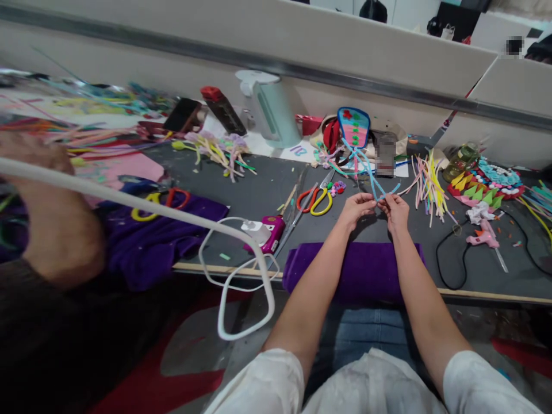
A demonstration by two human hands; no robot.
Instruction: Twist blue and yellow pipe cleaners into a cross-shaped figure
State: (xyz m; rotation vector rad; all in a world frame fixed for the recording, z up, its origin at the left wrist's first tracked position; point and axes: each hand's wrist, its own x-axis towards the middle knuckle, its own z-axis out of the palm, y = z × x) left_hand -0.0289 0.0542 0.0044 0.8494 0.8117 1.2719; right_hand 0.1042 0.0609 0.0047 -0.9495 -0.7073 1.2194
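Observation:
Light-blue pipe cleaners (pixel 370 167) are pinched between my two hands, their upper ends running up toward a colourful decorated piece (pixel 354 126) at the back. My left hand (pixel 359 210) grips them from the left with thumb and fingers pressed together. From the other side my right hand (pixel 395 211) pinches the same blue strands close by. Both wrists pass over a rolled purple towel (pixel 353 270) at the table's front edge. Scissors with red and yellow handles (pixel 318 198) lie left of my hands. A bundle of pastel pipe cleaners (pixel 430 187) rests to the right.
A pink glue gun (pixel 483 234) with a black cord lies at right, near a glass jar (pixel 461 161). Along the back stand a pale-green kettle (pixel 276 112) and a dark bottle (pixel 223 110). A white cable (pixel 172 215) crosses before a co-worker's arm (pixel 60 218) at left.

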